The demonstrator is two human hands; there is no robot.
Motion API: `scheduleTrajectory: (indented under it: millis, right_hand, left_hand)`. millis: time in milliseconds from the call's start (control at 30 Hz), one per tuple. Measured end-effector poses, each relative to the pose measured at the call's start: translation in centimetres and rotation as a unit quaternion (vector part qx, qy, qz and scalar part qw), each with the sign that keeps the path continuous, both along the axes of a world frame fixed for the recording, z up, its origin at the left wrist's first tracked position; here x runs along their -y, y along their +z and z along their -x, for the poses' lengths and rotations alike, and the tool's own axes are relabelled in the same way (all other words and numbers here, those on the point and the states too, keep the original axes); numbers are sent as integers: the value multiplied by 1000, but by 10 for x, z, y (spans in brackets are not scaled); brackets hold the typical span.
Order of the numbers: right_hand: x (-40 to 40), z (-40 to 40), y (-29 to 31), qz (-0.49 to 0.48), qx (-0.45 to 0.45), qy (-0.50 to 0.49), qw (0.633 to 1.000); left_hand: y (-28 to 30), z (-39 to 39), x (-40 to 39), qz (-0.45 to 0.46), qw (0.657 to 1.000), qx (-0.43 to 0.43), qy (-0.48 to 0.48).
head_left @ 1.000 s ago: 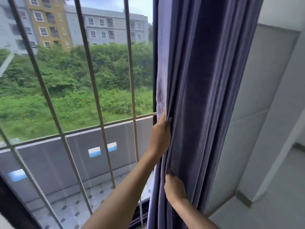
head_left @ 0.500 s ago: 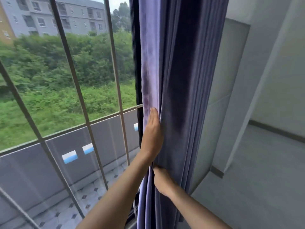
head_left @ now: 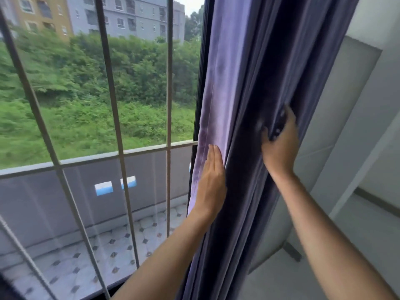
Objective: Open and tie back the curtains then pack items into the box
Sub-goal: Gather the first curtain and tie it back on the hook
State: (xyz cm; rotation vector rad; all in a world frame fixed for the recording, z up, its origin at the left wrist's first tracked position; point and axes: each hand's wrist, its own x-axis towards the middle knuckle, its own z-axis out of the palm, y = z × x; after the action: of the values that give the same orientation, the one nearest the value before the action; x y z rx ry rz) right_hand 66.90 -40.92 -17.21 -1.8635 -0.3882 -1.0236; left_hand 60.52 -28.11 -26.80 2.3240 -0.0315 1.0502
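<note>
While the right hand (head_left: 280,141) gripped a bunch of folds on the room side of the curtain (head_left: 255,83), its thumb and fingers were curled around the dark purple cloth, with the fingertips partly buried in the pleats and blurred. Lower and to the left, the left hand (head_left: 211,182) lay flat against the curtain's paler window-side edge, fingers straight and pressed together, holding nothing but touching the fabric. Both bare forearms reached up from the bottom of the view, one on each side of the gathered cloth.

That curtain hung in a thick vertical bundle, drawn to the right end of the window, running from the top of the view down past the bottom edge. Its left edge sat against the dark window frame (head_left: 200,94).

Left of the curtain, the window glass was uncovered, crossed by metal bars (head_left: 112,105) standing upright and one horizontal rail. Beyond the bars lay a balcony floor (head_left: 91,256) of pale tiles with small dark diamonds, closed in by a grey parapet wall (head_left: 54,198). Further out were dense green bushes (head_left: 97,94) and, at the top, grey and yellow apartment buildings (head_left: 129,16).

Right of the curtain stood a pale wall (head_left: 337,126) and a grey floor (head_left: 292,282) inside the room.
</note>
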Motion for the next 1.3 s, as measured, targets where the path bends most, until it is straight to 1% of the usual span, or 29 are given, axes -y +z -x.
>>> scheduleTrajectory:
  millis: [100, 200, 267, 333, 433, 500, 567, 667, 733, 867, 1033, 1167, 1233, 1300]
  right_hand:
    - [0, -2, -8, 36, -39, -18, 998]
    - [-5, 2, -23, 48, -43, 28, 998]
    - [-11, 1, -43, 70, -52, 58, 994]
    - [-17, 2, -71, 97, -94, 84, 987]
    - [-27, 16, -116, 140, -173, 85, 971]
    - [-33, 34, -139, 117, -242, 100, 958]
    - [-39, 48, -161, 102, -315, 89, 940]
    - [-44, 53, -201, 186, -335, 53, 922]
    - [-46, 59, -222, 194, -360, 35, 912]
    - [-50, 71, -243, 167, -364, 7, 916]
    - [-57, 78, -246, 219, -345, -11, 913]
    - [-61, 81, -247, 243, -331, -42, 911]
    - [-66, 82, -249, 273, -326, -77, 902]
    - [-69, 83, -249, 298, -321, -89, 895]
  left_hand:
    - [-1, -2, 7, 18, 1000, 5, 13]
    - [-1, -4, 11, 28, 999, 5, 20]
    - [-1, -6, 13, 28, 999, 1, 20]
    - [-1, -6, 14, 30, 999, -2, 21]
    - [1, -4, 15, 44, 999, -10, 11]
    - [1, -2, 16, 52, 999, -10, -1]
    - [1, -1, 16, 55, 998, -7, -7]
    - [2, 0, 17, 79, 996, -16, -27]
    - [4, 4, 16, 95, 994, -23, -42]
    - [3, 10, 13, 106, 992, -12, -62]
    - [0, 2, 7, 123, 990, 0, -63]
    - [1, 1, 6, 134, 987, -13, -91]
    - [2, 4, 6, 142, 983, -17, -116]
    - [2, 7, 4, 152, 978, -16, -142]
